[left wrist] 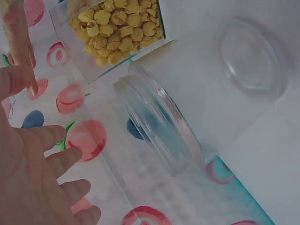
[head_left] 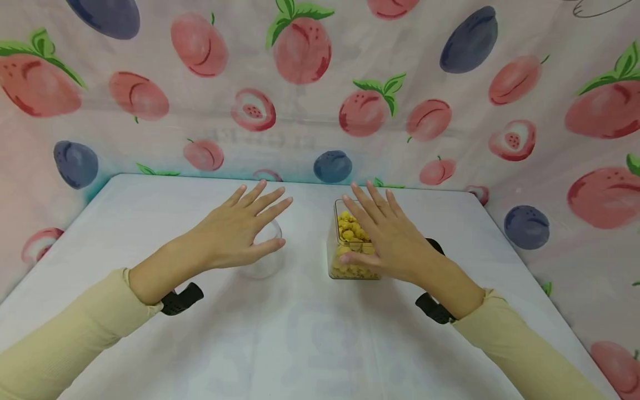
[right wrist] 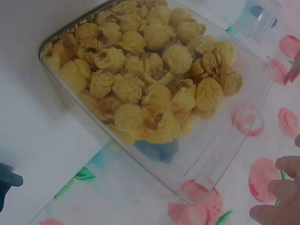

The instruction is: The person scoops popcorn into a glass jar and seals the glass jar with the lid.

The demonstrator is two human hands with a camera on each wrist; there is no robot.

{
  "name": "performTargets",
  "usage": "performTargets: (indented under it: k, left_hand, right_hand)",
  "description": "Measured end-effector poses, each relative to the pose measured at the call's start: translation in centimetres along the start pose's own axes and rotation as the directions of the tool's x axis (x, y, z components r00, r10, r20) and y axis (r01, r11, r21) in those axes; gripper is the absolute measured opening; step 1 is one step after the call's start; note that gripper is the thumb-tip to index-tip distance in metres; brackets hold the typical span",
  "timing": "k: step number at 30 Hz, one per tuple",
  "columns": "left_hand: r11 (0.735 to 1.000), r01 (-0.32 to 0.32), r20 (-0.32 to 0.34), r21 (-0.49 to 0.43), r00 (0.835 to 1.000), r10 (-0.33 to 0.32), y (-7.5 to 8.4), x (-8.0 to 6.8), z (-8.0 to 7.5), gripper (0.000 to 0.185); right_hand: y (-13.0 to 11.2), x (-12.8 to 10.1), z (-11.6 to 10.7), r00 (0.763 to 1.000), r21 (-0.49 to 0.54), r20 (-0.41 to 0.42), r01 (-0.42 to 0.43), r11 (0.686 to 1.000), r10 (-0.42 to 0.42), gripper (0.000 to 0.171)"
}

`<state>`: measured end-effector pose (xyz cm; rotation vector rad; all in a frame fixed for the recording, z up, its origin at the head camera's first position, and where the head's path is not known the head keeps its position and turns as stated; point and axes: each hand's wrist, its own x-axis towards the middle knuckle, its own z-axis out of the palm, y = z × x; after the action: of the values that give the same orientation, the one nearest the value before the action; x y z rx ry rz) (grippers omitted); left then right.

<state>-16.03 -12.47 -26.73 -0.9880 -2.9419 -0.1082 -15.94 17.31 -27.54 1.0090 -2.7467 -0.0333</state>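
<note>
A clear square container [head_left: 352,244] half full of yellow popcorn [right wrist: 150,79] stands on the white table [head_left: 310,333]. My right hand [head_left: 382,236] hovers over it with fingers spread and straight, the thumb near its front wall. To its left stands an empty clear round glass [head_left: 265,261], seen close in the left wrist view as a glass [left wrist: 187,103] with the popcorn container [left wrist: 112,33] behind it. My left hand [head_left: 240,228] hovers flat above the glass, fingers spread. Neither hand grips anything.
A cloth printed with peaches and plums [head_left: 320,83] hangs behind the table and along both sides. A black wrist strap piece [head_left: 181,299] sits under the left forearm, another [head_left: 434,308] under the right one.
</note>
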Motion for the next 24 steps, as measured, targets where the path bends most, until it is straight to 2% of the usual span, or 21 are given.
performTargets:
  k: [6, 14, 19, 24]
  left_hand:
    - [1.0, -0.009, -0.007, -0.03, 1.0, 0.009, 0.2, 0.3, 0.3, 0.071]
    - [0.994, -0.031, -0.06, -0.106, 0.998, 0.025, 1.1, 1.0, 1.2, 0.073]
    - [0.984, -0.042, -0.111, -0.173, 0.994, 0.023, 1.6, 1.4, 2.3, 0.073]
    - [0.965, -0.078, -0.167, -0.249, 0.985, 0.037, 2.1, 1.8, 3.4, 0.073]
  right_hand:
    - [0.6, -0.6, 0.0, 0.999, 0.017, -0.027, -0.025, 1.0, 0.025, 0.097]
    - [1.6, -1.7, 0.5, 0.992, 0.081, -0.119, -0.033, 0.996, 0.043, 0.095]
    - [2.1, -2.5, 0.4, 0.989, 0.124, -0.099, -0.094, 0.988, 0.106, 0.094]
    - [2.7, -3.3, 0.5, 0.98, 0.204, -0.08, -0.165, 0.965, 0.185, 0.091]
